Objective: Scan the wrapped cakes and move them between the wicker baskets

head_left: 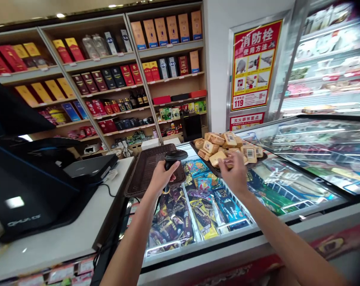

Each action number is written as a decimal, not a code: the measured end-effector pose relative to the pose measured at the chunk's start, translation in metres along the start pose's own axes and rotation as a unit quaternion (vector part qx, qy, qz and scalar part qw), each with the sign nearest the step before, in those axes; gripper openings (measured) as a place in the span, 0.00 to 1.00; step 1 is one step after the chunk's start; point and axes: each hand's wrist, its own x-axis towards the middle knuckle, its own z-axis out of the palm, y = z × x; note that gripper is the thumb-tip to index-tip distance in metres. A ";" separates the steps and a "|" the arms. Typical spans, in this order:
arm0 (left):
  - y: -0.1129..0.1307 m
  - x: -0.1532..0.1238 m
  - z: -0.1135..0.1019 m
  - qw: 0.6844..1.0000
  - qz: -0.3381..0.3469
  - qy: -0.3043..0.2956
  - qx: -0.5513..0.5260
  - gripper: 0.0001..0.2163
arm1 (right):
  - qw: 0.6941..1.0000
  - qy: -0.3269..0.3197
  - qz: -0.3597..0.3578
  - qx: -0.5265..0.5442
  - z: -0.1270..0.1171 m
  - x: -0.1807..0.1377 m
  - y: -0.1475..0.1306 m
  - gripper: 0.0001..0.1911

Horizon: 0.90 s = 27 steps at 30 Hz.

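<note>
My left hand (161, 176) is closed round the handle of a black barcode scanner (174, 155), held above an empty brown wicker tray (144, 169). My right hand (235, 171) pinches a small tan packaged snack (218, 158) at the near edge of a dark tray (210, 167) piled with several of the same barcoded packets (230, 143). Both trays rest on the glass lid of a chest freezer (204, 210) full of ice-cream wrappers.
A white counter (63, 234) at left carries a black till screen (33, 186) and cables. Shelves of boxed goods (108, 79) line the back wall. A red fire-hydrant poster (253, 65) hangs on the pillar. A chilled display (326, 71) stands at right.
</note>
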 end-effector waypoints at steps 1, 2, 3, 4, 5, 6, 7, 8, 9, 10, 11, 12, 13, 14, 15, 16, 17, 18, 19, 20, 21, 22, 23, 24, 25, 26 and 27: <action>-0.002 -0.003 -0.001 1.000 -0.002 0.009 -0.010 0.22 | 0.998 -0.050 0.003 0.033 0.015 -0.007 -0.012 0.19; -0.004 -0.006 -0.003 1.000 -0.005 0.018 -0.020 0.22 | 0.993 -0.101 0.006 0.063 0.030 -0.014 -0.024 0.18; -0.006 -0.010 -0.005 0.999 -0.009 0.027 -0.031 0.23 | 0.984 -0.154 0.007 0.090 0.045 -0.021 -0.034 0.17; -0.009 -0.014 -0.008 0.998 -0.014 0.037 -0.041 0.23 | 0.971 -0.207 0.009 0.117 0.059 -0.029 -0.043 0.17; -0.013 -0.018 -0.010 0.997 -0.017 0.050 -0.051 0.24 | 0.956 -0.256 0.012 0.144 0.072 -0.037 -0.052 0.17; -0.016 -0.023 -0.012 0.996 -0.017 0.068 -0.057 0.25 | 0.938 -0.299 0.018 0.172 0.082 -0.046 -0.061 0.18; -0.020 -0.028 -0.014 0.994 -0.014 0.087 -0.059 0.25 | 0.919 -0.337 0.025 0.203 0.090 -0.054 -0.070 0.20; -0.023 -0.033 -0.015 0.993 -0.007 0.102 -0.059 0.26 | 0.901 -0.365 0.034 0.233 0.096 -0.062 -0.079 0.22; -0.027 -0.038 -0.015 0.992 0.001 0.111 -0.059 0.27 | 0.884 -0.384 0.044 0.262 0.100 -0.070 -0.087 0.24; -0.029 -0.043 -0.015 0.992 0.008 0.110 -0.058 0.27 | 0.870 -0.397 0.055 0.287 0.102 -0.078 -0.093 0.25; -0.031 -0.048 -0.014 0.993 0.013 0.099 -0.056 0.27 | 0.859 -0.405 0.064 0.308 0.102 -0.085 -0.099 0.26; -0.033 -0.053 -0.013 0.995 0.017 0.084 -0.054 0.26 | 0.851 -0.407 0.073 0.323 0.102 -0.091 -0.102 0.27; -0.034 -0.057 -0.011 0.996 0.022 0.067 -0.049 0.26 | 0.848 -0.405 0.083 0.332 0.101 -0.096 -0.103 0.27; -0.035 -0.061 -0.008 0.997 0.029 0.051 -0.040 0.26 | 0.846 -0.402 0.091 0.338 0.100 -0.100 -0.102 0.27; -0.036 -0.064 -0.005 0.998 0.037 0.038 -0.029 0.26 | 0.846 -0.398 0.096 0.343 0.099 -0.103 -0.100 0.28; -0.036 -0.066 -0.002 0.998 0.046 0.027 -0.017 0.26 | 0.846 -0.394 0.101 0.345 0.099 -0.104 -0.096 0.28; -0.037 -0.067 0.002 0.998 0.052 0.020 -0.004 0.25 | 0.846 -0.392 0.104 0.346 0.098 -0.104 -0.092 0.29; -0.038 -0.067 0.006 0.998 0.055 0.015 0.009 0.25 | 0.847 -0.390 0.107 0.344 0.097 -0.104 -0.088 0.29; -0.040 -0.067 0.010 0.998 0.055 0.012 0.021 0.26 | 0.850 -0.390 0.109 0.338 0.096 -0.102 -0.084 0.28; -0.041 -0.066 0.013 0.998 0.054 0.010 0.032 0.26 | 0.853 -0.393 0.109 0.327 0.093 -0.100 -0.080 0.28; -0.043 -0.066 0.017 0.998 0.053 0.008 0.040 0.27 | 0.857 -0.394 0.110 0.314 0.090 -0.097 -0.077 0.28; -0.044 -0.066 0.019 0.997 0.057 -0.001 0.045 0.27 | 0.863 -0.393 0.113 0.298 0.084 -0.093 -0.074 0.28; -0.046 -0.066 0.021 0.997 0.065 -0.017 0.049 0.27 | 0.868 -0.389 0.119 0.285 0.078 -0.089 -0.071 0.28; -0.047 -0.066 0.023 0.995 0.076 -0.036 0.050 0.27 | 0.869 -0.390 0.129 0.275 0.070 -0.084 -0.068 0.29; -0.049 -0.067 0.024 0.993 0.090 -0.060 0.049 0.27 | 0.863 -0.400 0.145 0.274 0.062 -0.079 -0.064 0.29; -0.050 -0.067 0.025 0.990 0.104 -0.083 0.045 0.26 | 0.849 -0.416 0.163 0.282 0.053 -0.073 -0.059 0.30; -0.051 -0.066 0.026 0.988 0.117 -0.098 0.038 0.26 | 0.828 -0.439 0.180 0.298 0.043 -0.067 -0.054 0.30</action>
